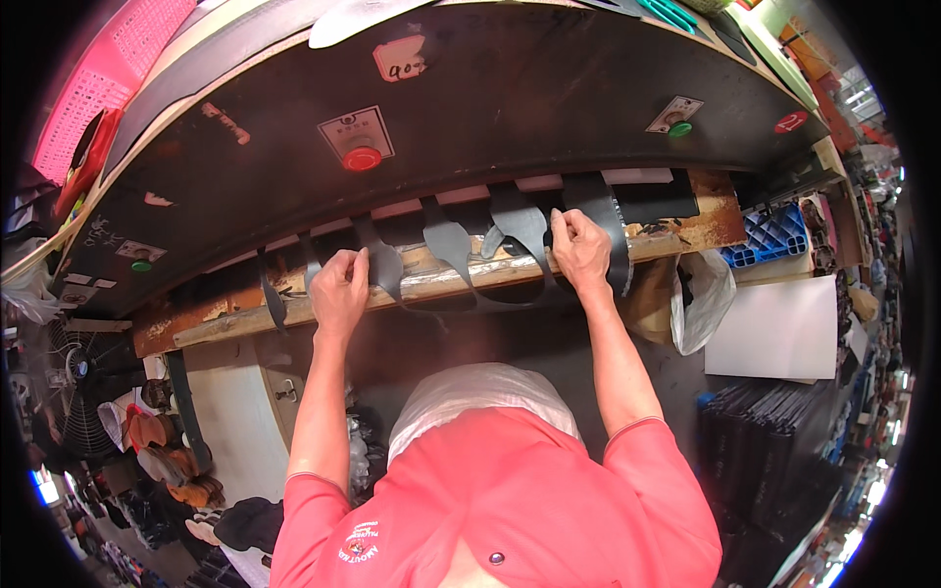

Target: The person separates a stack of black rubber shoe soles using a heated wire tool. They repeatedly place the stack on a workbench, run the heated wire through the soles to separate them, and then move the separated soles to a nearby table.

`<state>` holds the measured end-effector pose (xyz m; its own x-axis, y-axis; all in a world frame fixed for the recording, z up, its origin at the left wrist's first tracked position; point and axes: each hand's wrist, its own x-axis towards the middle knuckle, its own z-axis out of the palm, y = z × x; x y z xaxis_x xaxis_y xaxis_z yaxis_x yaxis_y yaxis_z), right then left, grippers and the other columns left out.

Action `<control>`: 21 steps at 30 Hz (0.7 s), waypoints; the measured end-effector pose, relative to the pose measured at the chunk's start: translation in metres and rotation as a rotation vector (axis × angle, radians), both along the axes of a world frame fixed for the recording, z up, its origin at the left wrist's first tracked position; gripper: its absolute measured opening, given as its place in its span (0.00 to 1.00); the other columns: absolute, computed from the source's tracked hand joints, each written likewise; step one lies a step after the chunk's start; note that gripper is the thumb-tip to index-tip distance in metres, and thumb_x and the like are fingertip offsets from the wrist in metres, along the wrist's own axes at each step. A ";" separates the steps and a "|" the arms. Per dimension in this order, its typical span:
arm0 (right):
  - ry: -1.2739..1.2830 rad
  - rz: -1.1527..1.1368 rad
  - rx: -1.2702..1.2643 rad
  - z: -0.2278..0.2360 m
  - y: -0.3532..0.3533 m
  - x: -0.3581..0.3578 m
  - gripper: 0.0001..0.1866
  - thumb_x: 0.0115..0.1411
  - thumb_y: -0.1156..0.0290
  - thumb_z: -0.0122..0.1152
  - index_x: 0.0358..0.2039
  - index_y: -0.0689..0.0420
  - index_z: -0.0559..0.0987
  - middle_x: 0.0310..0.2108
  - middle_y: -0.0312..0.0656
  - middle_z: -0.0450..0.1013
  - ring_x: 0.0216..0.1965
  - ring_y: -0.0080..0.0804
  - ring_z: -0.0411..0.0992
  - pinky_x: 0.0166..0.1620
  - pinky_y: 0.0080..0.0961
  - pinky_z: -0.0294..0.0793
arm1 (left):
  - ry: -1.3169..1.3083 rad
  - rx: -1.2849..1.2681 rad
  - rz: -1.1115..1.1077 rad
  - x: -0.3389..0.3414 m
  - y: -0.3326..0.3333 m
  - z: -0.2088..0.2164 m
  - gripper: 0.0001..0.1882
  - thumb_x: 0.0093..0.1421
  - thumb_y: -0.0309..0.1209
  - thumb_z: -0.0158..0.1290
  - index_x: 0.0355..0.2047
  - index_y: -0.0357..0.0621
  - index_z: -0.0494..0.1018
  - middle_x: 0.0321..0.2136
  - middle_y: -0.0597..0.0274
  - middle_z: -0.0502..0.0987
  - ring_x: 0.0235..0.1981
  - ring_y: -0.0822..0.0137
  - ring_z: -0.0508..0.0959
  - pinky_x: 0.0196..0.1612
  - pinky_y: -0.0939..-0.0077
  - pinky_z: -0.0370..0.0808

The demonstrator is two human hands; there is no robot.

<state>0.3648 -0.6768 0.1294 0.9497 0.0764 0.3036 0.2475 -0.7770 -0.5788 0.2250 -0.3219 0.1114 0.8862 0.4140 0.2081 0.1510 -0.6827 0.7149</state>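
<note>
A dark grey sheet with several rounded cut-out gaps hangs in narrow and wide strips over a wooden board edge. It comes out from under the dark machine front. My left hand is closed, its thumb and fingers pinched at a strip on the sheet's left part. On the right, my right hand pinches the sheet beside a wide strip. The fingertips partly hide the gripped material. A small loose grey flap shows between the strips near the right hand.
The black machine panel carries a red button and green buttons. A pink basket stands far left, a fan below it. To the right are a bag, a blue crate and a white sheet.
</note>
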 end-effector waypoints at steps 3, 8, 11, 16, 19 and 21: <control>0.087 0.024 -0.066 0.003 0.002 0.001 0.16 0.68 0.61 0.67 0.26 0.57 0.81 0.22 0.48 0.77 0.26 0.53 0.77 0.31 0.45 0.74 | -0.017 -0.026 -0.023 -0.004 0.004 -0.008 0.11 0.68 0.34 0.66 0.32 0.41 0.81 0.24 0.51 0.83 0.24 0.52 0.84 0.29 0.62 0.77; 0.115 -0.012 -0.105 0.008 0.016 -0.015 0.17 0.68 0.59 0.66 0.26 0.57 0.82 0.25 0.50 0.80 0.29 0.57 0.79 0.34 0.47 0.75 | 0.047 -0.057 -0.022 -0.015 0.012 -0.012 0.11 0.67 0.37 0.66 0.31 0.44 0.81 0.24 0.54 0.83 0.25 0.54 0.84 0.29 0.63 0.78; 0.155 -0.022 -0.116 0.004 0.020 -0.029 0.18 0.69 0.59 0.65 0.27 0.58 0.82 0.26 0.51 0.80 0.30 0.59 0.79 0.35 0.49 0.75 | 0.054 -0.105 -0.008 -0.029 0.017 -0.008 0.12 0.66 0.37 0.66 0.30 0.44 0.80 0.23 0.55 0.82 0.25 0.55 0.84 0.29 0.62 0.77; 0.043 -0.016 -0.028 -0.019 0.021 -0.046 0.18 0.70 0.58 0.65 0.27 0.58 0.82 0.24 0.51 0.79 0.29 0.59 0.78 0.35 0.50 0.74 | 0.006 -0.144 -0.015 -0.051 0.031 -0.015 0.13 0.65 0.36 0.66 0.30 0.41 0.79 0.24 0.51 0.82 0.28 0.47 0.83 0.32 0.54 0.78; 0.103 -0.048 -0.014 -0.046 0.023 -0.073 0.18 0.70 0.58 0.65 0.27 0.58 0.82 0.21 0.49 0.76 0.25 0.56 0.76 0.33 0.50 0.73 | 0.030 -0.118 -0.031 -0.075 0.029 -0.033 0.13 0.65 0.35 0.65 0.28 0.40 0.79 0.25 0.49 0.82 0.29 0.43 0.83 0.33 0.51 0.77; 0.071 -0.050 0.029 -0.060 0.020 -0.097 0.18 0.69 0.59 0.67 0.27 0.58 0.81 0.20 0.49 0.75 0.24 0.49 0.74 0.31 0.44 0.72 | -0.062 -0.049 -0.059 -0.098 0.025 -0.044 0.12 0.64 0.33 0.66 0.27 0.40 0.78 0.23 0.49 0.80 0.28 0.43 0.81 0.32 0.51 0.75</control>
<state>0.2674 -0.6564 0.0693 0.9714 0.0205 0.2367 0.1663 -0.7701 -0.6159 0.1275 -0.2965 0.0678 0.8953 0.3725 0.2443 0.0657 -0.6527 0.7547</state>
